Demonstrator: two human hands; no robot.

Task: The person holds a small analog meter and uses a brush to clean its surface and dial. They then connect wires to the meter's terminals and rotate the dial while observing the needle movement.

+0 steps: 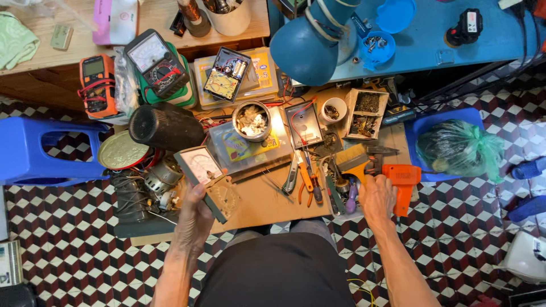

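Both hands extended forward, left [195, 211] and right [376, 196] curled closed.

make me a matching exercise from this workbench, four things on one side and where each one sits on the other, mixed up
Things:
1. analog meter
2. paintbrush
3. metal tin of scraps
4. green bag

Places:
A. on the blue stool at the right
B. in the left hand
C. on a clear plastic box at the middle of the bench
D. in the right hand, beside the orange soldering gun

Pairs: 1-B, 2-D, 3-C, 4-A
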